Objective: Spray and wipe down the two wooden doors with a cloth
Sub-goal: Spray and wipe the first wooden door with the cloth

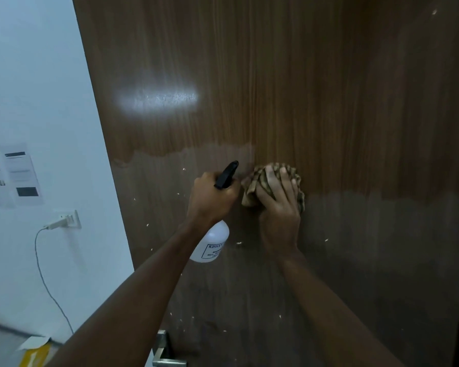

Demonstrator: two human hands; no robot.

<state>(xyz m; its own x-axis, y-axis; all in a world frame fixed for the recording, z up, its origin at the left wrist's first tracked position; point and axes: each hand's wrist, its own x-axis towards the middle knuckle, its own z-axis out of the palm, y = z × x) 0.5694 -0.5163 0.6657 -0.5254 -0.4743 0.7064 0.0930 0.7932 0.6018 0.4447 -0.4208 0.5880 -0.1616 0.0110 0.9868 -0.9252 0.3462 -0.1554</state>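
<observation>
Door: a tall brown wood-grain door [289, 75] fills most of the view; a darker, wet-looking band is seen over its upper part, while a paler, duller area lies below an uneven line, flecked with small pale specks. Only this one door is seen.
Step in hand: wiping is judged to be under way on this door, at the border between the darker and paler areas, with the sprayer kept ready.
Next move: the cloth is likely to be carried downward and sideways over the paler area, with fresh spray laid first where the wood looks dry; firm, flat pressure is called for.
Right hand [278, 207]: the arm is stretched forward and up, and a crumpled brown-and-tan striped cloth [255, 186] is pressed against the door under the palm, the fingers curled over it in a close grip.
Left hand [210, 197]: a white plastic spray bottle with a black trigger head [212, 245] is held by its neck, the nozzle pointed at the door just beside the cloth.
Door handle: a grey metal lever handle [164, 350] is seen at the lower edge.
</observation>
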